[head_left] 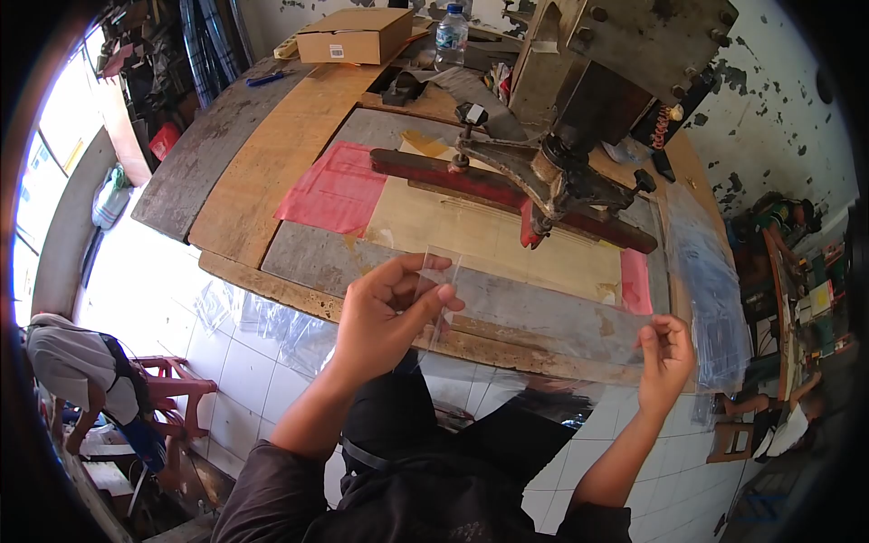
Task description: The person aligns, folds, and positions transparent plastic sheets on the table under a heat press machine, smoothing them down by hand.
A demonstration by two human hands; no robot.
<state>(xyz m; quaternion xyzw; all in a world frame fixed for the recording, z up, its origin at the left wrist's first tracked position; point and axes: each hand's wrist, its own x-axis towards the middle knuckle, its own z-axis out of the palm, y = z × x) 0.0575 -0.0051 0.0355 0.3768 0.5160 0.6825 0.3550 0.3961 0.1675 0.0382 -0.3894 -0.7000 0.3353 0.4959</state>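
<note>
Stretched between my two hands is a clear plastic sheet point(543, 312), held over the front edge of the worktable. My left hand point(385, 312) pinches its left end between thumb and fingers. At the other end, the thumb and fingertips of my right hand point(667, 362) grip the corner. Just beyond the sheet, a press with a long red-and-dark bar point(425, 169) stands over a cream-coloured pad point(425, 217). Pink sheeting point(330, 185) covers the pad's left side, and a smaller pink piece shows at its right.
Clear plastic sheets point(711, 290) drape over the table's right edge; more plastic point(294, 330) hangs at front left. A cardboard box point(353, 36), water bottle point(451, 38) and blue pen point(264, 80) are at the back. Other people sit at far left and right.
</note>
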